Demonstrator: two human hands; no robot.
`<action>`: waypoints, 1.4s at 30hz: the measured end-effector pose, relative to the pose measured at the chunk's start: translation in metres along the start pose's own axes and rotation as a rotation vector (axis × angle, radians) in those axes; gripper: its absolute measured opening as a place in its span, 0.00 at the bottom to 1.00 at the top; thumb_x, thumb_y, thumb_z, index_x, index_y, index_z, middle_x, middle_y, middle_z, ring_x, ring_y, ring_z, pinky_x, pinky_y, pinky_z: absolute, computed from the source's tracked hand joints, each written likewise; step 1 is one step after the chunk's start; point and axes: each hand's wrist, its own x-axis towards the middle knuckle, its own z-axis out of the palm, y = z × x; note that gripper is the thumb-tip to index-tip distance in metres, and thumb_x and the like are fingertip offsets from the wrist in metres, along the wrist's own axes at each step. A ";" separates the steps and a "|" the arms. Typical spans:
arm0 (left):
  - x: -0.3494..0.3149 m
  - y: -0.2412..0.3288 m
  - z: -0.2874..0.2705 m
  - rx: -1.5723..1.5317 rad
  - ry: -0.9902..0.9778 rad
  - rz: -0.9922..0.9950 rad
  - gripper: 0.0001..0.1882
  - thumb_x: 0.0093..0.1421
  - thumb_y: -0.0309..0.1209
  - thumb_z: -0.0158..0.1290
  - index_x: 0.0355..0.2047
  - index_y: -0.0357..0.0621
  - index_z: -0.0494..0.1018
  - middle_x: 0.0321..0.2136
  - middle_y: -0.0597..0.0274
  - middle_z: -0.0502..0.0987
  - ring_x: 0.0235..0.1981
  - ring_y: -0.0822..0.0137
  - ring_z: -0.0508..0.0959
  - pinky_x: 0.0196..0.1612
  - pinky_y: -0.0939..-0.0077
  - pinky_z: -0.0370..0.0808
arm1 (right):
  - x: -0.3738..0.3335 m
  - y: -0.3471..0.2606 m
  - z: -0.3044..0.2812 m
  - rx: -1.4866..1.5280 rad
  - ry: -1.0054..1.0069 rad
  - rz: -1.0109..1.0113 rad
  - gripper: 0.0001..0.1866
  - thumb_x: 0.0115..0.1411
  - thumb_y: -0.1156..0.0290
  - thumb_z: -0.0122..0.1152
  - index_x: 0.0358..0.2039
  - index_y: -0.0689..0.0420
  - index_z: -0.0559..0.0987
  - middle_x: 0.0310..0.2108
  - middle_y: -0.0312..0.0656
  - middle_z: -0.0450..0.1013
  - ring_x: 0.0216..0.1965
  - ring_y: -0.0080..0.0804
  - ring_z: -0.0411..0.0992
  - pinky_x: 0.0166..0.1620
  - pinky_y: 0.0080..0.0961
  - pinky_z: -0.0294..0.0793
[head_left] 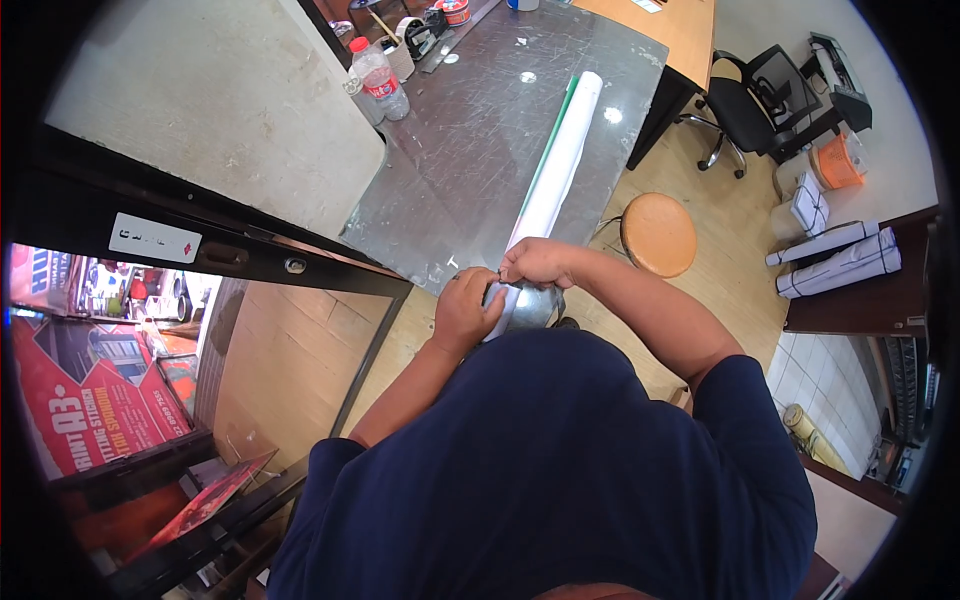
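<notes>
A long white roll (560, 165), with a green strip along its left side, lies lengthwise on the grey scratched tabletop (450, 170). Its near end reaches over the table's near edge toward my body. My left hand (466, 312) is closed around the left side of that end, fingers curled over it. From the right, my right hand (538, 262) is closed in a pinch on top of the roll, its fingertips meeting those of the left. Whatever is between the right fingertips is too small and hidden to make out.
A red-capped plastic bottle (380, 80) stands at the table's far left, with a tape dispenser (424, 38) beyond it. To the right are a round stool (658, 234) and a black office chair (748, 115). A dark-framed glass door (300, 350) is close on my left.
</notes>
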 end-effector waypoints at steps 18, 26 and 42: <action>0.000 -0.003 0.006 0.226 -0.063 0.016 0.07 0.54 0.31 0.60 0.26 0.47 0.72 0.25 0.61 0.74 0.28 0.57 0.75 0.33 0.61 0.67 | -0.026 0.002 -0.007 -0.719 0.315 -0.468 0.07 0.58 0.66 0.64 0.30 0.56 0.78 0.29 0.46 0.78 0.34 0.47 0.77 0.37 0.41 0.73; 0.011 -0.001 0.006 0.246 -0.182 0.071 0.06 0.57 0.32 0.56 0.28 0.46 0.70 0.26 0.60 0.73 0.28 0.56 0.74 0.35 0.60 0.67 | -0.043 -0.008 -0.031 -0.858 0.348 -0.500 0.05 0.57 0.67 0.61 0.29 0.54 0.78 0.28 0.45 0.78 0.35 0.50 0.76 0.37 0.44 0.72; 0.027 -0.008 0.015 -0.025 -0.143 0.024 0.06 0.57 0.34 0.62 0.33 0.47 0.80 0.28 0.61 0.75 0.32 0.57 0.77 0.37 0.65 0.73 | -0.063 -0.017 0.001 -1.103 0.399 -0.619 0.05 0.57 0.69 0.60 0.31 0.56 0.77 0.26 0.45 0.77 0.33 0.50 0.77 0.35 0.46 0.74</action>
